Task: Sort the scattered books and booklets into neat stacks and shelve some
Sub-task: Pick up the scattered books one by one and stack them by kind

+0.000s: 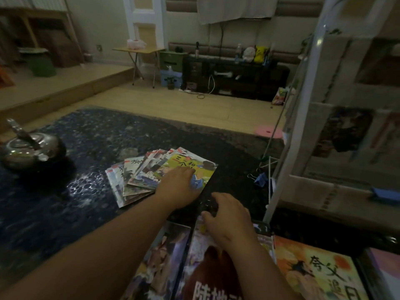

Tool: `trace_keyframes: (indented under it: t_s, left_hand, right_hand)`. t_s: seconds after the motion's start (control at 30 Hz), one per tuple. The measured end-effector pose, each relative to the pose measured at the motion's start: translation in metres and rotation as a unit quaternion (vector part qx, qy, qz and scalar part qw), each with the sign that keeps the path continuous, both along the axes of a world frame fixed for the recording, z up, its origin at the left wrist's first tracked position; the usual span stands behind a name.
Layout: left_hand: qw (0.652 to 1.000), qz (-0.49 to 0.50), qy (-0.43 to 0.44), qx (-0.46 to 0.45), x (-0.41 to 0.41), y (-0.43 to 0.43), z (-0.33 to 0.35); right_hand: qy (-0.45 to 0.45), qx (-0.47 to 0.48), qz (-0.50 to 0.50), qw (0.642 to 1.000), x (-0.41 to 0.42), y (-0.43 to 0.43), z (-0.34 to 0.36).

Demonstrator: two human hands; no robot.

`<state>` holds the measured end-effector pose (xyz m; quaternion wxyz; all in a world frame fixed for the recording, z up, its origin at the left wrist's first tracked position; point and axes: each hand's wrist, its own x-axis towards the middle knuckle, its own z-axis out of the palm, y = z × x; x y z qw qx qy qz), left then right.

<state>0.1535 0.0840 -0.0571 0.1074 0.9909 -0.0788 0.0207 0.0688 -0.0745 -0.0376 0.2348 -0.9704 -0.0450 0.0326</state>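
Light: dim room, brighter toward the far wall.
Glare: glints on tabletop (80,185) and kettle (30,148).
Blur: white shelf (278,182) at right smeared, edges bowed.

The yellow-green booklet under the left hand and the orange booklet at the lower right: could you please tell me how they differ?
The yellow-green illustrated booklet tops a fanned pile of booklets; the orange illustrated booklet lies near a purple-and-brown cover. The left hand rests flat on the yellow-green one; nothing touches the orange one. The yellow-green one lies farther from the person, the orange one nearer. Both lie face up with black characters.
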Motion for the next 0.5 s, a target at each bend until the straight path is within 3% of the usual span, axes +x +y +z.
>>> trace_keyframes:
  t_s: [0.1,0.27,0.4,0.5]
  left_hand:
    - [0.997,-0.009,0.055,0.055,0.008,-0.008,-0.015]
    - [0.997,0.006,-0.006,0.081,0.008,-0.017,-0.021]
    - [0.987,-0.021,0.034,0.155,-0.003,-0.027,-0.002]
    - [0.992,-0.013,0.034,0.120,-0.006,-0.022,0.005]
  right_hand:
    - [0.002,0.010,-0.001,1.000,0.001,0.000,-0.002]
    - [0.010,0.026,-0.012,1.000,0.003,-0.002,-0.005]
    - [0.026,0.035,-0.022,0.999,0.002,-0.005,-0.008]
    - [0.025,0.049,-0.038,0.998,0.001,-0.006,-0.005]
